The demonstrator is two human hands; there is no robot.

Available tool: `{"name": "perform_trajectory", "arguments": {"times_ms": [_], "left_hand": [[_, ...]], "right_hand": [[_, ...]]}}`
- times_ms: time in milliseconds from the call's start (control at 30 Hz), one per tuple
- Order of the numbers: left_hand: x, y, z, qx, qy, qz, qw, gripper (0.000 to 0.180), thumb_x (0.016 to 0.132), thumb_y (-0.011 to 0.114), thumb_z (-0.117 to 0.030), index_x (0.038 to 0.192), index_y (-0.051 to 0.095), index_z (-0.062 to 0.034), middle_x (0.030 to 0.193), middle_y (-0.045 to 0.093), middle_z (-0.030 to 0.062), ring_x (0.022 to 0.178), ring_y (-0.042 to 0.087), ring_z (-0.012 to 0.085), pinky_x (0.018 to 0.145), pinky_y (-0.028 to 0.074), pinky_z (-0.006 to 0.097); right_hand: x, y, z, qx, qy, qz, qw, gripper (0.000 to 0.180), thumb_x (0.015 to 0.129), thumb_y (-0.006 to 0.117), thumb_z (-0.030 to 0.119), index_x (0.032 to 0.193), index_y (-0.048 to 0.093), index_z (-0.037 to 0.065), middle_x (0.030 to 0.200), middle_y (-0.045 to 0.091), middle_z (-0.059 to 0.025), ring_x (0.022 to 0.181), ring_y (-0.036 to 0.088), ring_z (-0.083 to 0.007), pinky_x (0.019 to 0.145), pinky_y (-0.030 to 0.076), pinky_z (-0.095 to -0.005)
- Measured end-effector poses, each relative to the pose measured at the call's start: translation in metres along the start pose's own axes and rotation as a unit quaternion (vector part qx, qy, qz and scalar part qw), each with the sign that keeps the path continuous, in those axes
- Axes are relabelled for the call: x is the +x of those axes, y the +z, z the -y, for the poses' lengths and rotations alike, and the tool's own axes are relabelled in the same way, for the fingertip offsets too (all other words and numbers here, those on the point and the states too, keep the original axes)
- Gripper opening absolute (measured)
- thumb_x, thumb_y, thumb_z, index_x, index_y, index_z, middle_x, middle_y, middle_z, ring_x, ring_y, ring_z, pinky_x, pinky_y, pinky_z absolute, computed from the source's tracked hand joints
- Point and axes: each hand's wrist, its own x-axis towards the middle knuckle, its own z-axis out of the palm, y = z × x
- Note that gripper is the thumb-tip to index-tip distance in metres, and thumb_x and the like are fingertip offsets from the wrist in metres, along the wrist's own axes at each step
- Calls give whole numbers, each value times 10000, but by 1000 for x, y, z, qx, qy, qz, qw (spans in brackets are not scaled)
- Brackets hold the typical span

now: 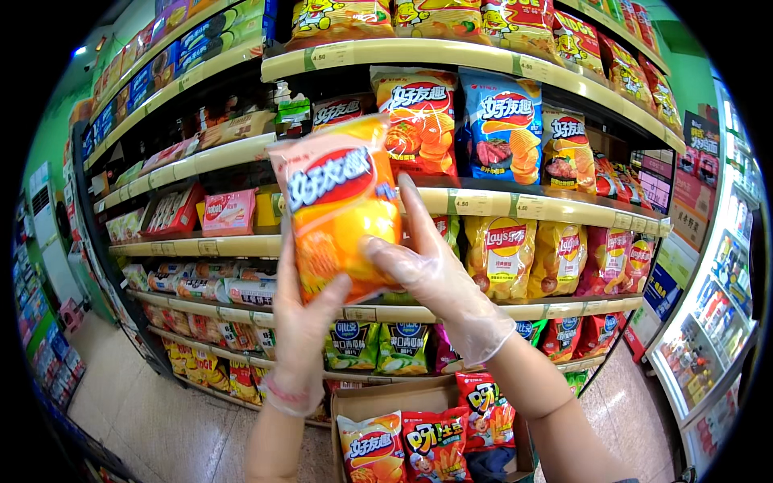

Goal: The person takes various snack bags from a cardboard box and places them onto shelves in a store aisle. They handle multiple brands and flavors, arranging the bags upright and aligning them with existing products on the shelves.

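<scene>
Both hands wear clear thin gloves and hold an orange bag of potato chips [342, 213], tilted, in front of the shelves. My left hand [302, 322] grips its left side and lower edge, thumb on the front. My right hand [439, 278] holds its right side, thumb pressed on the front and fingers reaching up along the edge. Behind it, an orange chip bag [417, 121] and a blue chip bag [501, 129] stand on the shelf. Below my hands is a cardboard box [394, 392] with an orange-white chip bag [373, 447] and red snack bags [435, 447].
The shelf edge [483, 201] runs just behind the held bag. Yellow chip bags [501, 256] stand one shelf below, green chip bags [403, 346] lower still. Pink and red boxes [228, 211] sit left. A glass-fronted fridge [708, 338] stands right, beyond the tiled floor [632, 410].
</scene>
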Motion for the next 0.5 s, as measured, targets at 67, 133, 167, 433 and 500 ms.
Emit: {"name": "perform_trajectory", "arguments": {"times_ms": [67, 133, 167, 433, 500], "left_hand": [[29, -14, 0, 9, 2, 2, 1000, 744, 875, 684, -111, 1483, 272, 9, 1409, 454, 129, 1245, 496, 195, 1040, 407, 329], [60, -31, 2, 17, -4, 29, 999, 710, 883, 687, -152, 1466, 316, 7, 1352, 508, 111, 1192, 531, 183, 1016, 421, 326], [73, -32, 1, 21, -14, 43, 999, 697, 884, 690, -177, 1459, 338, 1, 1325, 532, 98, 1163, 548, 175, 994, 433, 318], [147, -39, 7, 146, -43, 42, 988, 618, 897, 690, -343, 1379, 459, -32, 1188, 622, 54, 1043, 579, 129, 919, 443, 278], [162, -44, 14, 176, 6, 68, 982, 622, 902, 681, -363, 1376, 457, -28, 1178, 627, 61, 1041, 579, 130, 931, 437, 277]], "right_hand": [[14, 5, 3, -101, -30, -10, 994, 978, 838, 689, 315, 1523, 67, -1, 1360, 466, -302, 1230, 525, -337, 1000, 425, -360], [27, 11, 14, -176, -41, -12, 984, 918, 837, 682, 297, 1514, 137, 2, 1320, 500, -311, 1207, 542, -371, 998, 427, -374], [33, 11, 18, -216, -44, -16, 975, 889, 837, 679, 289, 1509, 171, 3, 1301, 517, -316, 1195, 550, -388, 996, 429, -381], [97, 5, 12, -369, -75, -87, 922, 574, 853, 664, 270, 1365, 497, 68, 1053, 645, -278, 1008, 629, -397, 873, 487, -436], [110, 5, 9, -399, -82, -92, 909, 538, 856, 661, 255, 1343, 520, 73, 1029, 651, -270, 993, 632, -396, 861, 490, -444]]}}
